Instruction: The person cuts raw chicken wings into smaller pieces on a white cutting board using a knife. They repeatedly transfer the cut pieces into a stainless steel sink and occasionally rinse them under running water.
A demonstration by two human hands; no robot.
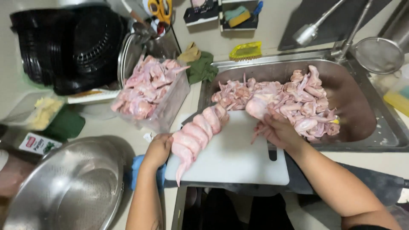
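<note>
A white cutting board lies across the counter edge and the sink rim. A row of raw chicken wings lies along the board's left side. My left hand rests against the near end of that row. At the board's far right corner, my right hand grips a raw chicken wing taken from the heap of raw wings in the steel sink.
A clear tub of raw wings stands left of the board. A large steel colander sits at the near left, stacked black baskets at the far left. A green cloth, yellow brush and strainer lie behind the sink.
</note>
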